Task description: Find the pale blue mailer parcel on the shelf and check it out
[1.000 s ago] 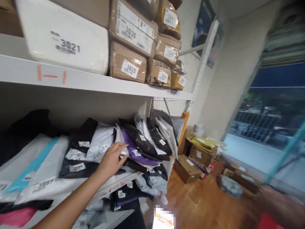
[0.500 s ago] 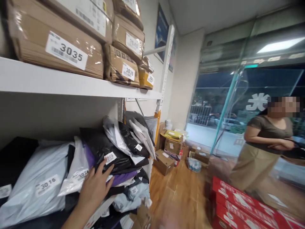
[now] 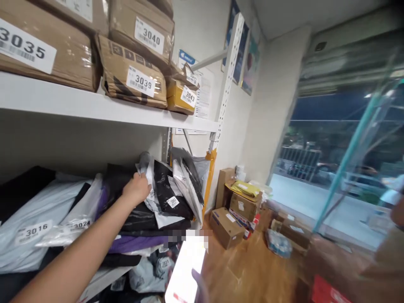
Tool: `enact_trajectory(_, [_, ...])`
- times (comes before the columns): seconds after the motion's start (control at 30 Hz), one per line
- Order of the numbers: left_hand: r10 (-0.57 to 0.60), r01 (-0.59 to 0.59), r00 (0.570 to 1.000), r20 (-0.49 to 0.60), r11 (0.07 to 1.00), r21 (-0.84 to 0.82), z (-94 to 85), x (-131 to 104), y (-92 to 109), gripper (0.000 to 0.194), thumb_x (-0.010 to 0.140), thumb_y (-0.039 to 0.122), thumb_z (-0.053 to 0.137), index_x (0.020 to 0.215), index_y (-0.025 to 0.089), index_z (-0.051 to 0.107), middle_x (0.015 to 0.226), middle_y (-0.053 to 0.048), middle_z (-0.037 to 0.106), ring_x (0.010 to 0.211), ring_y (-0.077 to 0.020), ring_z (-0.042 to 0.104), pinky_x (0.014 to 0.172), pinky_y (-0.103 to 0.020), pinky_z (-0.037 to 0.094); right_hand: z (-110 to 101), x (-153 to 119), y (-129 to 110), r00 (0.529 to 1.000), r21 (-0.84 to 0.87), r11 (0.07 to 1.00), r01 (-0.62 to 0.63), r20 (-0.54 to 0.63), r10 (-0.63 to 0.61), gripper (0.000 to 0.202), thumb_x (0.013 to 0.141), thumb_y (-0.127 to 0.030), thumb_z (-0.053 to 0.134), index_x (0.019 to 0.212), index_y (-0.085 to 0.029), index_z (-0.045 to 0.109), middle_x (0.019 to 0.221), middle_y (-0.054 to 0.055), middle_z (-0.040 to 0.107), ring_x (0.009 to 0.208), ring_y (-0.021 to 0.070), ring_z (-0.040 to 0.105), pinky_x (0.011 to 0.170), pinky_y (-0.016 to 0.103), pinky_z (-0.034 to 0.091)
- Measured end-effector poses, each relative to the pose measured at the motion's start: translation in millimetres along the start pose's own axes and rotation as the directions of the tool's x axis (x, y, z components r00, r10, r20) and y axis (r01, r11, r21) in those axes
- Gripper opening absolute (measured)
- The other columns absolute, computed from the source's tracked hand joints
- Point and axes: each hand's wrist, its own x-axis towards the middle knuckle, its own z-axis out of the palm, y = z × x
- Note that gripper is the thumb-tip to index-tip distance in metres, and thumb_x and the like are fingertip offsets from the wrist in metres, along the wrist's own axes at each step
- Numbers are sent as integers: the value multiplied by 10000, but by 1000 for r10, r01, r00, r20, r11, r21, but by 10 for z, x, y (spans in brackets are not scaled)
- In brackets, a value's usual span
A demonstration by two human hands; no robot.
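Note:
My left hand (image 3: 136,190) reaches into the middle shelf and closes its fingers on the top edge of a grey-white mailer bag (image 3: 148,185). That bag leans among several black, white and purple labelled mailer bags (image 3: 167,195). Low in the view, a lit phone (image 3: 184,271) with a bright screen is held up by my right hand (image 3: 200,288), of which only a fingertip shows. A purple bag (image 3: 135,243) lies flat under my left forearm.
Taped brown parcels numbered 3035, 3039 (image 3: 132,78) and 3043 stand on the white upper shelf (image 3: 94,110). Cardboard boxes (image 3: 225,227) sit on the wooden floor by the wall. A red box (image 3: 325,290) and a blurred part of another person (image 3: 396,210) are at the right.
The view has swung right along the shelf. My left hand moved up from the flat bags to the leaning grey-white bag. The phone has come back into view at the bottom.

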Motion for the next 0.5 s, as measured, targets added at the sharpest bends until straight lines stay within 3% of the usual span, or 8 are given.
enact_trajectory(0.07, [-141,145,983,118,989,-24,129,257,167,358,849,282,530,1146,82,528,1185,-163,551,1048,-259,568,880,-429,471,263,381,-206,993,26,999,-20,118,16,549,610,-368,777,1081,-178,570,892,61,690,834,249,654,744,410,544])
enact_trajectory(0.17, [-213,241,952,219,965,-105,300,493,291,278,849,326,556,1050,134,576,1110,-85,598,1014,-213,573,873,-430,483,589,767,-393,950,95,994,-46,312,14,681,533,-332,805,1136,-186,525,832,29,709,732,209,670,700,336,533])
enact_trajectory(0.3, [-116,217,944,310,923,-316,346,594,585,335,876,413,490,1041,134,577,1011,-64,625,875,-173,610,772,-368,524,814,1013,-519,933,237,964,-123,358,31,658,535,-312,792,1123,-186,527,752,12,718,714,215,684,720,348,530])
enact_trajectory(0.4, [-21,194,926,377,883,-427,351,630,821,368,892,441,445,1049,133,572,958,-61,640,784,-142,619,710,-333,535,945,1130,-594,927,431,894,-124,372,-51,618,543,-289,779,1110,-235,537,829,-12,727,769,216,685,772,379,525])
enact_trajectory(0.5, [-10,192,914,405,892,-410,341,663,840,396,892,464,429,1070,138,566,982,-66,639,809,-152,621,725,-348,534,1053,1212,-669,920,505,857,-101,376,-113,569,559,-282,760,1089,-267,553,833,-34,726,747,203,679,767,384,522])
